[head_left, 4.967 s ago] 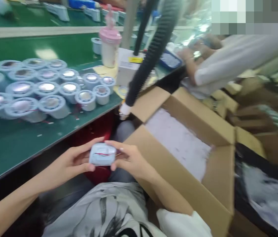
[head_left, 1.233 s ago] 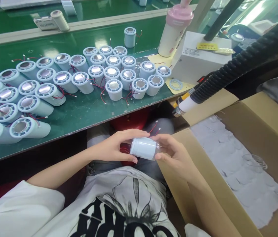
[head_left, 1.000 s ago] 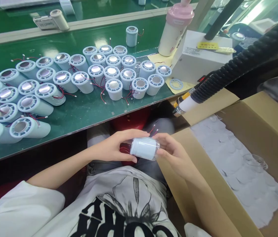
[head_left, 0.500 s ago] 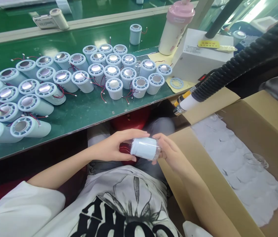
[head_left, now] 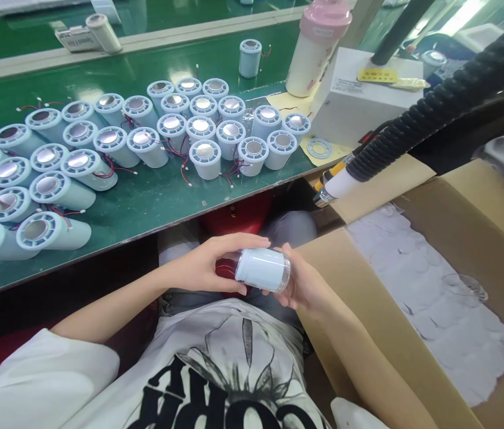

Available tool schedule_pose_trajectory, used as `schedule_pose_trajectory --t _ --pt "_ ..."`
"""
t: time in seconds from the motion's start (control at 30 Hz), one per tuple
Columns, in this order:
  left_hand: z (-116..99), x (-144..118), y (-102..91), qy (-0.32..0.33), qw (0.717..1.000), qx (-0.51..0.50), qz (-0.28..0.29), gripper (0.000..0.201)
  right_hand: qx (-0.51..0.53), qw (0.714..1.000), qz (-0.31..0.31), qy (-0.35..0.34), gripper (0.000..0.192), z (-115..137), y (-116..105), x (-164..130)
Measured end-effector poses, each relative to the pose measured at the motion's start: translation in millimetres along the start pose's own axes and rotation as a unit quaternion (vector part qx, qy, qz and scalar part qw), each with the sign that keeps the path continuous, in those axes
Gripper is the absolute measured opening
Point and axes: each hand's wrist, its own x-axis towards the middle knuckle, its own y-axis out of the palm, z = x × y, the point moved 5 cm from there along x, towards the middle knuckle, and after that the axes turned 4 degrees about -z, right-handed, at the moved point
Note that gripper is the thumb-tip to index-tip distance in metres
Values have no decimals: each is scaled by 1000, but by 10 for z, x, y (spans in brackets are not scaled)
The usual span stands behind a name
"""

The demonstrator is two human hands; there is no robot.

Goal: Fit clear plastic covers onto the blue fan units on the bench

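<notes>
Over my lap, a light blue cylinder (head_left: 261, 268) lies on its side between my hands, with a transparent plastic cover (head_left: 286, 274) around its right end. My left hand (head_left: 210, 259) spans the cylinder's left end, thumb below and fingers above. Around the covered end, my right hand (head_left: 303, 280) has its fingers closed, partly under the cylinder. The far side of the cylinder is hidden. Many similar blue cylinders (head_left: 205, 159) with silvery discs on their ends and thin red and black wires stand or lean on the green bench.
An open cardboard box (head_left: 368, 333) at my right holds white padding (head_left: 431, 316) and a transparent round piece (head_left: 464, 288). A black ribbed hose (head_left: 431, 113) crosses above it. A pink-lidded bottle (head_left: 317, 50), a white machine (head_left: 350, 98) and a blue ring (head_left: 319, 148) are at the bench's right.
My right hand has shifted its grip from the tip of the covered end to lower around and beneath it. My left hand stays almost in place.
</notes>
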Motion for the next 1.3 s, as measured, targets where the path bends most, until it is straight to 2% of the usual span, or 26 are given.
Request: schedule_pose_trajectory --t 0.23,0.33,0.4,0.47,0.5,0.53,0.6,0.63,0.67,0.7,0.73,0.83,0.87,0.93,1.03,1.2,1.3 --pt "-39 12 1 31 999 4 -7 73 49 994 46 84 68 -60 39 -43" --pt "-53 11 9 8 1000 -9 -20 67 26 994 64 85 74 -99 55 -42" --pt "-45 2 19 -37 998 -40 -25 65 -15 998 51 30 72 -100 33 -33" --pt "-29 -17 28 -89 993 -75 -32 64 -88 990 -20 -112 55 -14 -50 -48" --pt "-21 -28 31 -110 989 -91 -35 64 -136 966 -67 -210 41 62 -93 -89" --pt "-12 -39 34 -128 985 -106 -38 64 -190 926 -102 -310 30 138 -114 -155" --pt "8 -55 40 -154 978 -132 -40 65 -298 824 -107 -470 36 232 -75 -300" --pt "20 -60 44 -164 975 -144 -39 65 -340 782 -86 -515 41 239 -43 -350" --pt "30 -62 47 -170 973 -150 -36 66 -366 760 -63 -534 45 232 -23 -375" --pt "34 -61 47 -170 974 -149 -31 67 -374 758 -44 -533 48 219 -21 -380" --pt "30 -57 44 -161 976 -141 -26 69 -363 773 -33 -519 52 206 -35 -371" --pt "-30 -37 21 -99 989 -109 -11 77 -272 845 -11 -460 66 151 -94 -321" --pt "-56 -33 12 -79 992 -102 -7 79 -248 856 -4 -454 67 136 -102 -317" --pt "-94 -32 1 -63 993 -100 0 79 -227 857 1 -462 67 120 -106 -325" --pt "-118 -39 8 -86 989 -120 13 77 -213 861 7 -462 64 110 -101 -333" --pt "-104 -73 65 -158 975 -148 48 76 -98 928 38 -357 53 88 -74 -296" --pt "-57 -99 78 -193 968 -157 41 77 -83 937 27 -337 54 97 -72 -309"
